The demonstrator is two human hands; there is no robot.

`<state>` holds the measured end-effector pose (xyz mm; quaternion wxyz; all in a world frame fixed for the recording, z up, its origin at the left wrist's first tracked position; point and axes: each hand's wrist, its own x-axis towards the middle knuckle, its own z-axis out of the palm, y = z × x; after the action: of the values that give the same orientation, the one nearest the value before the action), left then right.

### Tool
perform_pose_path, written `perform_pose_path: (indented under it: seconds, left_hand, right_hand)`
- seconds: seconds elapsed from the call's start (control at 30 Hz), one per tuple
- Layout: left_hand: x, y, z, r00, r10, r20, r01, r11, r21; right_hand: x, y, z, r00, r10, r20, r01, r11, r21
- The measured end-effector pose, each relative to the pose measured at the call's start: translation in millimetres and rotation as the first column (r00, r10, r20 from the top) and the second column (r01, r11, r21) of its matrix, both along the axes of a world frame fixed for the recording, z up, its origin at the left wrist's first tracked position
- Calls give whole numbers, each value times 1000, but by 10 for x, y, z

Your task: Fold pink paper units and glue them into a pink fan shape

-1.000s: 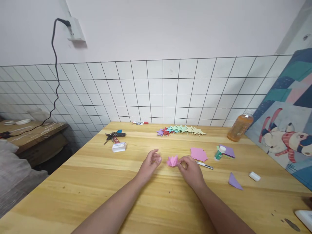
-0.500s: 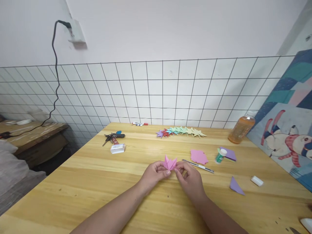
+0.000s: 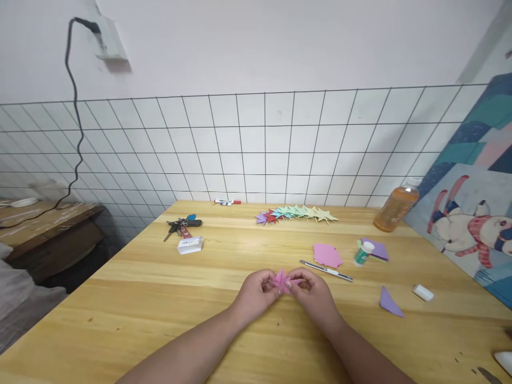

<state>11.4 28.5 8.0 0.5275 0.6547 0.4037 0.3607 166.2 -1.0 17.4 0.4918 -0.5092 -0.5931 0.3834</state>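
Note:
A small pink origami piece with pointed folds is pinched between both hands above the wooden table. My left hand grips its left side, thumb at the front and fingers curled behind. On the other side, my right hand pinches it with thumb and forefinger; the fingers hide part of the paper. Just beyond the right hand lies a slim utility knife. Behind that knife rests a stack of pink paper.
Folded paper stars line the back. Keys and a small white box lie left. Rightward are a glue stick, purple paper, a folded purple triangle, a white eraser and a bottle.
The pink origami piece has turned and its points show differently; it sits slightly lower, with the fingers closer around it. The whole view has shifted slightly.

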Motion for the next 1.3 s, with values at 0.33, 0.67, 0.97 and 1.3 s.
perform_pose_path:
  seconds: [0.33,0.67,0.97,1.3]
  left_hand:
    - [-23,21,-75,993,-32,-111,32,999,3]
    - [-60,63,-67,999,15,-47,-17,999,-45]
    - [-55,37,-75,996,12,-84,-14,1000,-25]
    - [-59,4,43,997,76,-29,-78,996,-46]
  right_hand:
    - [32,27,-30,999,8,-50,-11,998,-67]
    - [-16,0,-106,999,12,29,-10,997,-83]
    - [32,43,-77,997,-6,-80,-4,994,-114]
    - [42,26,-83,999,-28,23,29,997,-77]
